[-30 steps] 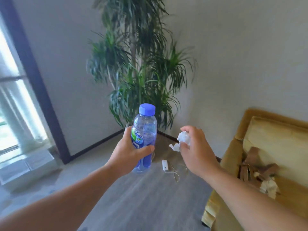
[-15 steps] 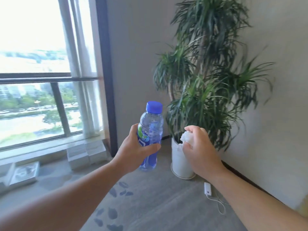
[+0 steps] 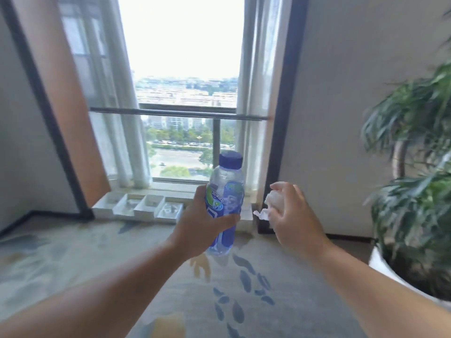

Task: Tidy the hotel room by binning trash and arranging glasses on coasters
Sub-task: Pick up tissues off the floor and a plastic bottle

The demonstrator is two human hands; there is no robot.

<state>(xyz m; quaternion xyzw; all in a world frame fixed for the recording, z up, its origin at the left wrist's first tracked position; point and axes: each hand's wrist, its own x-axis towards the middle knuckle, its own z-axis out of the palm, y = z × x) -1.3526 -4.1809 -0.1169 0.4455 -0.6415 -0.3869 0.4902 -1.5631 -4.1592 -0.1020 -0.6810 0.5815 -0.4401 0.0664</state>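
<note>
Left hand [image 3: 195, 230] wrapped round the water bottle [image 3: 225, 203], held upright at chest height; right hand [image 3: 290, 215] closed on a crumpled tissue [image 3: 269, 207]. Both pieces of trash up and carried, likely bound for a bin, and none in sight, only window [image 3: 185, 93] and plant [image 3: 415, 179].
</note>
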